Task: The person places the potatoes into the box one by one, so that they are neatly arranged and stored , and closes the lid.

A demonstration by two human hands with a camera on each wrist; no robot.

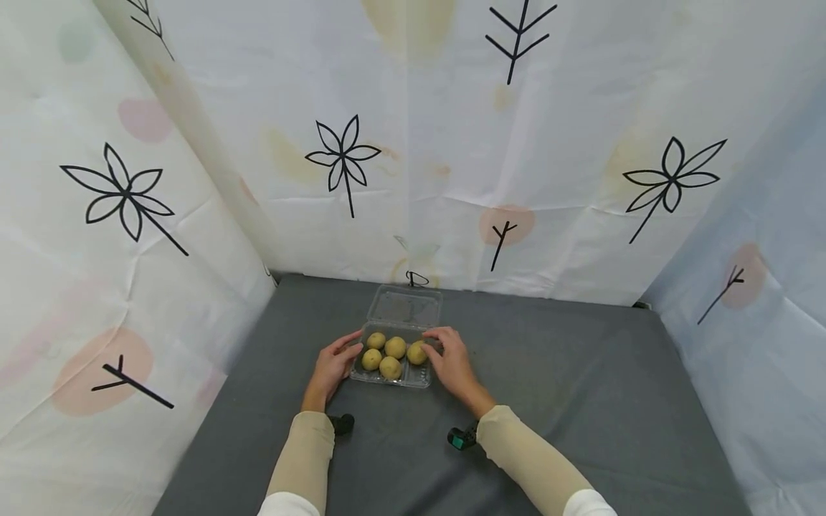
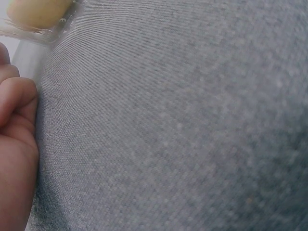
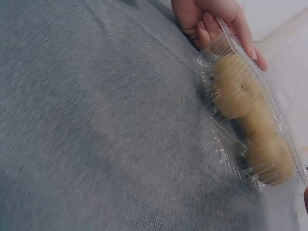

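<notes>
A clear plastic clamshell container lies with its lid folded back toward the wall. Inside are several round yellowish potatoes, also visible through the clear side in the right wrist view. My left hand grips the container's left side, its thumb and fingertips at the rim. In the right wrist view this left hand shows fingers curled by the wall. Over the right side, my right hand holds the rightmost potato between thumb and fingers. The right wrist view shows only a sliver of that hand at its edge.
A dark grey cloth covers the table around the container. Patterned white fabric hangs behind it and on both sides. A dark wrist camera sits at the right wrist, another at the left.
</notes>
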